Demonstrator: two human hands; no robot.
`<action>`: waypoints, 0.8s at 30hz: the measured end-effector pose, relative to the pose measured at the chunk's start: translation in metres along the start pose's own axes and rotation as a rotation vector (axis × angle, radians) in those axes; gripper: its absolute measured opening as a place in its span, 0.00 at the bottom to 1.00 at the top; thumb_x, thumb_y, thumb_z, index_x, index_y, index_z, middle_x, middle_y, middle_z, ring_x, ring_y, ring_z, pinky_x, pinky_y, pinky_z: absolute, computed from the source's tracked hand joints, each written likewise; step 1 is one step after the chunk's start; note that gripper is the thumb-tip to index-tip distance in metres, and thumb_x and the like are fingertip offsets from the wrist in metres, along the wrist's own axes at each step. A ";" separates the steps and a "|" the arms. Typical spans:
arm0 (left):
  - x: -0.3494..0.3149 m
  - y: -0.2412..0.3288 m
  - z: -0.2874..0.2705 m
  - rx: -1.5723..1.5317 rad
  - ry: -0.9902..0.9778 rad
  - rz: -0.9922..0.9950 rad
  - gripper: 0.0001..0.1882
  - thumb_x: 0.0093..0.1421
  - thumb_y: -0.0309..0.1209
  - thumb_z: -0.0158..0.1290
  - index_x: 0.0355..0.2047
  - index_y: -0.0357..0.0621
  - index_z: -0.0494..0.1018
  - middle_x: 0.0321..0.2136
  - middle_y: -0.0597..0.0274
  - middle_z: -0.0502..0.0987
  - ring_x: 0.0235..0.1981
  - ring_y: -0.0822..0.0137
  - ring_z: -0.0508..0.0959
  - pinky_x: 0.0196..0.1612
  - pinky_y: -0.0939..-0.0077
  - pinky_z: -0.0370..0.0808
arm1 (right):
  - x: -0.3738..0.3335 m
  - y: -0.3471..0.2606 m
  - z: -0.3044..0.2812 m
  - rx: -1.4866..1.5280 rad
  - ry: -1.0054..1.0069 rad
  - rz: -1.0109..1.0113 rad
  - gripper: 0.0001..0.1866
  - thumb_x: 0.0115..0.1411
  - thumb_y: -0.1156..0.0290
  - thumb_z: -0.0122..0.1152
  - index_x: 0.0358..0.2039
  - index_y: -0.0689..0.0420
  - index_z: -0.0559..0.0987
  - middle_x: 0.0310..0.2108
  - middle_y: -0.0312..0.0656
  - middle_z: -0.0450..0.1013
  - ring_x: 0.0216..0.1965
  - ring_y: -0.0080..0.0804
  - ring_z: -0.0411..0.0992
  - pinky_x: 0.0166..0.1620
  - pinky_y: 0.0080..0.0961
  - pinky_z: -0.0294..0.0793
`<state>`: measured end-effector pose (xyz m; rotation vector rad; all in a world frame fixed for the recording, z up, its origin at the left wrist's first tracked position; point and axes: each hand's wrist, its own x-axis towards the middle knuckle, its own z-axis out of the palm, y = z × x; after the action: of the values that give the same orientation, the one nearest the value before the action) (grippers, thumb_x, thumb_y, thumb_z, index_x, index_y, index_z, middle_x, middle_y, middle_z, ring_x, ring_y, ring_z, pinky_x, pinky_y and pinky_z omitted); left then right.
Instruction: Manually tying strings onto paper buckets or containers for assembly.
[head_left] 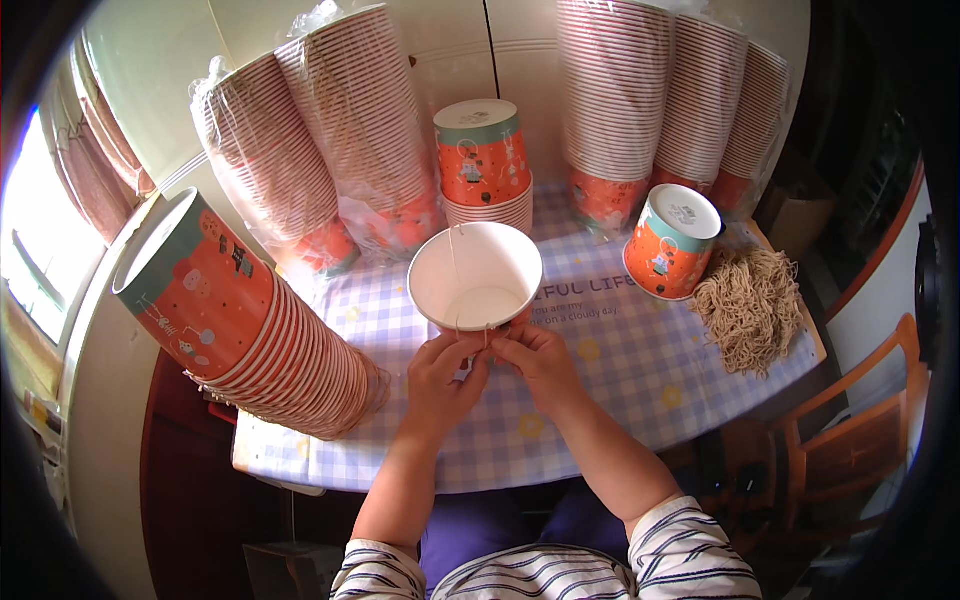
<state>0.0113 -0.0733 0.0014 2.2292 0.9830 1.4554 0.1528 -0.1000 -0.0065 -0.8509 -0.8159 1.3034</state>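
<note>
A paper bucket (478, 262), white inside, stands in front of me with its mouth up and tipped toward me. A thin pale string (456, 262) runs down its inner far wall, and more of it shows at the near rim. Just below that rim, the fingertips of my left hand (445, 378) pinch the string. Close beside them, my right hand (535, 362) is closed on the string too, thumb and forefinger together. My fingers partly hide the bucket's orange outer wall and the exact grip.
A tall nested stack of orange buckets (270, 330) leans at left. Plastic-wrapped stacks (350, 120) (618, 100) stand behind. An upside-down bucket (672, 240) sits right, beside a tangled heap of tan strings (750, 312). More upturned buckets (482, 160) stand at back centre on the checked tablecloth (630, 380).
</note>
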 end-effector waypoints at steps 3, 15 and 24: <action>0.000 0.000 0.000 0.013 -0.001 0.000 0.10 0.44 0.23 0.59 0.30 0.43 0.76 0.24 0.62 0.76 0.21 0.66 0.75 0.25 0.74 0.72 | 0.001 0.001 -0.001 0.006 -0.001 -0.001 0.04 0.55 0.71 0.59 0.29 0.57 0.78 0.24 0.32 0.74 0.24 0.12 0.65 0.27 0.11 0.59; 0.002 0.002 -0.004 -0.053 0.004 -0.016 0.10 0.45 0.20 0.57 0.30 0.40 0.76 0.20 0.63 0.72 0.18 0.74 0.70 0.20 0.82 0.64 | 0.002 0.001 -0.005 0.091 -0.004 0.059 0.05 0.56 0.70 0.58 0.32 0.57 0.78 0.29 0.33 0.75 0.31 0.15 0.71 0.35 0.12 0.67; 0.004 0.006 -0.003 -0.065 -0.006 -0.004 0.08 0.45 0.20 0.57 0.28 0.40 0.75 0.20 0.63 0.72 0.18 0.72 0.70 0.21 0.79 0.66 | 0.004 0.005 -0.012 0.094 -0.022 0.111 0.07 0.56 0.70 0.58 0.34 0.57 0.78 0.30 0.34 0.76 0.30 0.14 0.71 0.35 0.11 0.69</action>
<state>0.0114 -0.0752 0.0085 2.1828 0.9249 1.4574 0.1616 -0.0967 -0.0160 -0.8174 -0.7273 1.4399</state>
